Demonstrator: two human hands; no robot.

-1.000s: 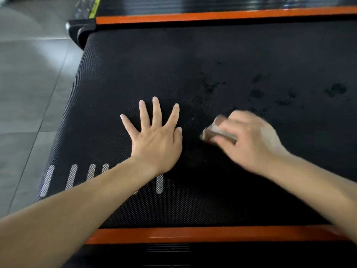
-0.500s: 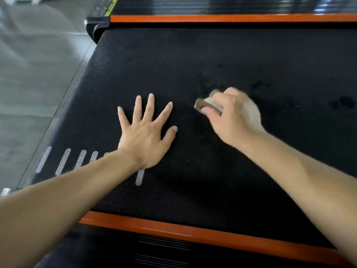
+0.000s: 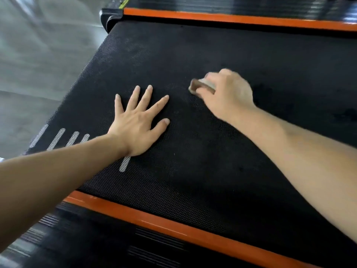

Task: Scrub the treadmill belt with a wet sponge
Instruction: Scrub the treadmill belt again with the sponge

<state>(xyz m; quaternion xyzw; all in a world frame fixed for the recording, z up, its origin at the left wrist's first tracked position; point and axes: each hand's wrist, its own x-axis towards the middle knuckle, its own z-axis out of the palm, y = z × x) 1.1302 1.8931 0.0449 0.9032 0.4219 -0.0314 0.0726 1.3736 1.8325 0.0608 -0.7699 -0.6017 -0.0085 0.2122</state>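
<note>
fingers (image 3: 203, 92) clamped on sponge (image 3: 201, 85) as the stroke ran up the belt (image 3: 193, 180)

fingers of the right hand (image 3: 229, 93) curled tight round the sponge and pressed it to the belt, up and to the right of the left hand (image 3: 135, 124). the left hand lay splayed and flat, grasping nothing. a second before, the sponge sat level with the left thumb; it had since travelled up past the fingertips. blur on the right hand suggested a scrub in mid-stroke. dark patches (image 3: 345, 115) far to the right looked unreached, so much of the belt probably remained.
</note>
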